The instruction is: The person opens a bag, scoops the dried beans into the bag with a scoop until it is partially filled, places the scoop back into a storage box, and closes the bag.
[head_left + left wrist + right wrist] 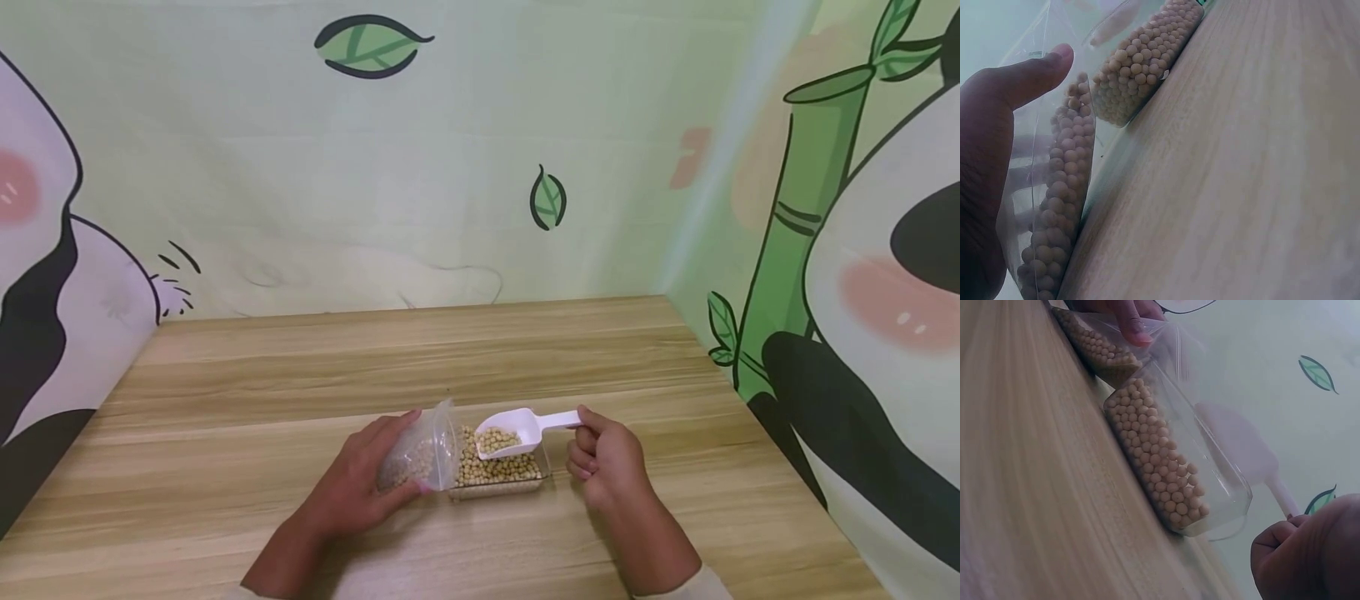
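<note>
A clear plastic bag partly filled with soybeans lies on its side, its mouth facing the clear box. My left hand holds it, thumb and fingers on opposite sides. Right beside the bag stands the clear rectangular box, with a bed of soybeans inside. My right hand grips the handle of a white scoop. The scoop carries a small heap of soybeans and hangs above the box. In the left wrist view, beans fill the bag's lower side along the tabletop.
The wooden tabletop stretches around the box and bag. Behind it rises a pale green backdrop printed with leaves and pandas. A bamboo print covers the right side.
</note>
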Demonstrator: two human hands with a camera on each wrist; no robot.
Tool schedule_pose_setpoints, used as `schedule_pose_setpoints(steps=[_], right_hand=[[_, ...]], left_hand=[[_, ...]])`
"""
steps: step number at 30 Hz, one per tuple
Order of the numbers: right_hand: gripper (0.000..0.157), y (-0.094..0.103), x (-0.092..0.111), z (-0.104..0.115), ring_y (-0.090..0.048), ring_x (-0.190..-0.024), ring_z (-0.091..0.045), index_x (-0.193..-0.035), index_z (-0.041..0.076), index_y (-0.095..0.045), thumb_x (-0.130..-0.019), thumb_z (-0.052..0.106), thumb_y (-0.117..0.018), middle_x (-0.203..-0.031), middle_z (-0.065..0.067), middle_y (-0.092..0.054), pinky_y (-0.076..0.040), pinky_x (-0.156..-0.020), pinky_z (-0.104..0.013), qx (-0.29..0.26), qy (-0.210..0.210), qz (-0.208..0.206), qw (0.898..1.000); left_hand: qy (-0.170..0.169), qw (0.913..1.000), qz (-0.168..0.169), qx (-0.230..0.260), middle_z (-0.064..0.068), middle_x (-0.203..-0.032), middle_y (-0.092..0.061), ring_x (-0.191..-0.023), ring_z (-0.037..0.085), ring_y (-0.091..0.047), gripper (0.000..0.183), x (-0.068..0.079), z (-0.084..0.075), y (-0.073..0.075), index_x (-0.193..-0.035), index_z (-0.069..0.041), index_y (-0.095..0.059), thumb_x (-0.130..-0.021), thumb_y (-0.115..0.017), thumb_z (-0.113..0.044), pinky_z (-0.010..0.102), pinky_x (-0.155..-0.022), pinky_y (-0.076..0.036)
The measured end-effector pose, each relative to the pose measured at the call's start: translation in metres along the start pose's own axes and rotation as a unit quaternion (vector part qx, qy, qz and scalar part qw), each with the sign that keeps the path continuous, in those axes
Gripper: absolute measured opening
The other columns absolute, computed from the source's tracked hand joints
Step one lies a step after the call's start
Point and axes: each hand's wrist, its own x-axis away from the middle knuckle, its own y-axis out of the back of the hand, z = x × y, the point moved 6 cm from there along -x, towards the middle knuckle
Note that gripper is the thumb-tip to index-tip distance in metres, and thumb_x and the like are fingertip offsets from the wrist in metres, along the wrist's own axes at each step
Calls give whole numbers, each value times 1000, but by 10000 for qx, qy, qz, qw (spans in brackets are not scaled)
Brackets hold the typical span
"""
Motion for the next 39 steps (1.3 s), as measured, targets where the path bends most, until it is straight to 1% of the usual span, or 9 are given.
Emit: schedule_pose_setpoints(steps=[10, 16, 18, 23, 29, 31, 33, 36, 39], right_hand=[[43, -11, 4, -2, -24, -45, -4, -77, 13, -59, -117, 19, -44, -54, 11, -23, -15, -51, -20, -455, -139, 556, 9973], [43, -23, 13, -5, -25, -47, -4, -77, 13, -59, -117, 20, -46, -56, 8, -21, -17, -53, -20, 109, 117, 979, 9951], [48, -27, 18, -6, -26, -47, -5, -69, 16, -52, -117, 19, -49, -56, 8, -22, -19, -53, -20, 418, 295, 1122, 9924], [47, -40, 31, -5, -28, -49, -3, -68, 18, -46, -114, 13, -55, -57, 9, -26, -23, -53, -21, 1144, 800, 1788, 9739], [34, -51, 41, -8, -29, -53, -3, -78, 12, -60, -112, 11, -59, -60, 10, -31, -22, -53, -22, 1701, 1151, 2494, 9464], [34, -52, 43, -8, -30, -53, -4, -79, 12, -60, -112, 12, -59, -60, 10, -32, -22, -53, -22, 1813, 1272, 2493, 9428], [30, -51, 43, -7, -30, -54, -4, -83, 13, -66, -112, 11, -59, -60, 9, -32, -22, -53, -23, 1757, 1406, 2357, 9454], [30, -47, 42, -1, -26, -54, -7, -83, 13, -67, -112, 10, -59, -60, 7, -30, -19, -52, -25, 1544, 1688, 1948, 9538], [30, -40, 41, 9, -21, -54, -13, -82, 6, -62, -112, 8, -58, -59, 4, -26, -17, -53, -30, 1274, 2079, 1324, 9607]], left_hand=[[-53, 10000, -39, 24, 8, -134, -72, -117, 25, -70, 87, 0, -1, 1, -158, -5, -53, -86, -91, -34, 53, -97, -58], [22, 10000, 10, 64, 8, -134, -72, -118, 24, -70, 86, 0, -1, 1, -158, -5, -53, -86, -91, -34, 53, -97, -59], [54, 9999, 39, 85, 8, -135, -72, -119, 25, -70, 87, 0, -1, 0, -159, -6, -52, -86, -91, -34, 53, -98, -59], [75, 9999, 51, 64, 8, -136, -72, -121, 26, -70, 87, 1, -1, 0, -160, -8, -51, -88, -90, -36, 55, -99, -58], [42, 10000, 25, -22, 8, -136, -72, -122, 29, -70, 86, 1, -1, 0, -160, -8, -51, -89, -89, -38, 59, -100, -56], [39, 10000, 17, -45, 8, -136, -72, -122, 29, -70, 86, 1, -1, 1, -160, -9, -51, -90, -88, -40, 59, -99, -55], [39, 10000, 7, -62, 8, -136, -72, -122, 29, -70, 86, 2, -1, 1, -160, -9, -51, -90, -87, -42, 60, -100, -55], [39, 10000, 3, -22, 8, -136, -72, -121, 28, -70, 86, 1, 0, 1, -160, -8, -51, -90, -88, -43, 60, -99, -56], [35, 10000, 11, -11, 8, -136, -72, -121, 28, -70, 86, 1, -1, 1, -160, -8, -51, -90, -88, -42, 59, -99, -56]])
